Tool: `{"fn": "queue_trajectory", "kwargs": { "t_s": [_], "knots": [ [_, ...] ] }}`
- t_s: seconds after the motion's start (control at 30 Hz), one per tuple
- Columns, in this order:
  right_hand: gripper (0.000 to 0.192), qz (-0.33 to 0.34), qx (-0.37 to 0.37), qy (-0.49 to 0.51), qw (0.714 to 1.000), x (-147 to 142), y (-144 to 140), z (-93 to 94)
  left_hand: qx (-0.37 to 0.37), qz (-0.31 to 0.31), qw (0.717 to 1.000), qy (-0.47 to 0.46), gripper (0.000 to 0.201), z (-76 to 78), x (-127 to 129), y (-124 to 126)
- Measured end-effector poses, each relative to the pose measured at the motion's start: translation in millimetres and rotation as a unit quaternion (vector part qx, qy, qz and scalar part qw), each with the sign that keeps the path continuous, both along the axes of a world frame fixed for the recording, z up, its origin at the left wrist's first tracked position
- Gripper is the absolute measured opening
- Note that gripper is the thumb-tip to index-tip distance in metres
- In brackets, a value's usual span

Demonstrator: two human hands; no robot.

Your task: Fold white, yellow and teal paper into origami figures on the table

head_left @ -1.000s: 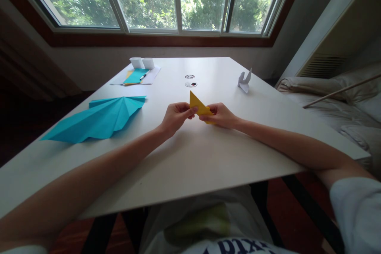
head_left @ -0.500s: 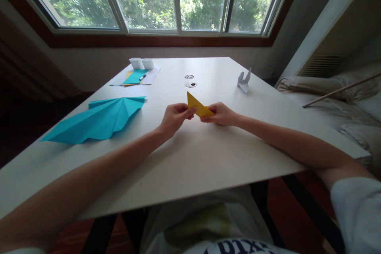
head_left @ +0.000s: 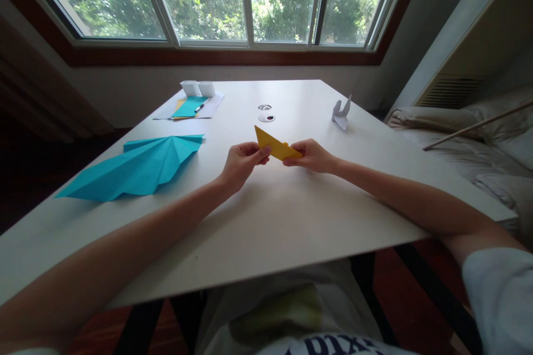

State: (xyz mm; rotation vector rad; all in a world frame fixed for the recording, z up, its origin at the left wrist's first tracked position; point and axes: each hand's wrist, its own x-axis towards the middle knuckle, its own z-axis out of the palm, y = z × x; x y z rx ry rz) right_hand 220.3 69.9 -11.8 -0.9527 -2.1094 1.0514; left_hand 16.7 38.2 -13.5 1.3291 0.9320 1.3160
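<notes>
A folded yellow paper triangle (head_left: 275, 147) is held a little above the middle of the white table (head_left: 266, 222). My left hand (head_left: 241, 162) pinches its left part with thumb and fingers. The paper's right end is pinched by my right hand (head_left: 312, 156). The triangle's point aims up and to the left, toward the window.
A large folded blue paper shape (head_left: 137, 167) lies on the table's left side. At the back left lie sheets of paper (head_left: 189, 106) with a pen and two small white boxes (head_left: 198, 88). A white paper crane (head_left: 341, 112) stands at the right. Two round table holes (head_left: 266, 117) sit behind my hands.
Both hands have lifted the yellow paper slightly and tilted it flatter, so its point has swung to the left. Everything else on the table is where it was.
</notes>
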Motion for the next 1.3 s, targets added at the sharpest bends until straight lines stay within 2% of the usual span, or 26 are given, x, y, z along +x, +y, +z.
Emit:
{"fn": "queue_trajectory", "kwargs": {
  "t_s": [0.2, 0.3, 0.43, 0.57, 0.67, 0.77, 0.9, 1.07, 1.17, 1.3],
  "knots": [
    [0.034, -0.042, 0.069, 0.014, 0.997, 2.4, 3.9, -1.6, 0.02, 0.02, 0.997, 0.073, 0.03, 0.6, -3.3, 2.5],
    [0.034, -0.055, 0.118, 0.007, 0.991, 6.2, 6.4, -1.3, 0.059, 0.056, 0.992, 0.095, 0.033, 0.1, -7.7, 6.6],
    [0.026, -0.039, 0.164, -0.06, 0.984, 11.0, 7.6, -2.1, 0.128, 0.103, 0.979, 0.118, 0.034, 0.0, -14.1, 11.0],
    [0.023, -0.013, 0.197, -0.118, 0.973, 12.3, 7.7, -4.8, 0.178, 0.086, 0.956, 0.216, 0.018, -2.4, -17.2, 11.2],
    [0.023, -0.002, 0.217, -0.145, 0.965, 11.9, 7.7, -6.5, 0.193, 0.067, 0.94, 0.274, 0.016, -5.1, -17.1, 9.7],
    [0.027, 0.01, 0.224, -0.153, 0.963, 11.4, 7.6, -6.9, 0.178, 0.058, 0.933, 0.307, 0.019, -5.0, -15.9, 7.2],
    [0.044, 0.036, 0.22, -0.147, 0.964, 11.3, 7.2, -3.9, 0.147, 0.047, 0.938, 0.312, 0.025, -1.4, -14.0, 3.5],
    [0.048, 0.019, 0.24, -0.141, 0.96, 11.5, 7.8, 9.9, 0.116, 0.031, 0.942, 0.314, 0.032, -0.2, -14.6, 3.1],
    [0.042, 0.024, 0.282, -0.174, 0.943, 8.5, 7.6, 23.3, 0.089, 0.021, 0.942, 0.324, 0.037, -0.2, -16.1, 4.7],
    [0.033, 0.063, 0.31, -0.282, 0.906, -1.3, 4.7, 38.8, 0.047, 0.014, 0.945, 0.324, 0.044, 0.7, -16.3, 5.6]
  ]
}}
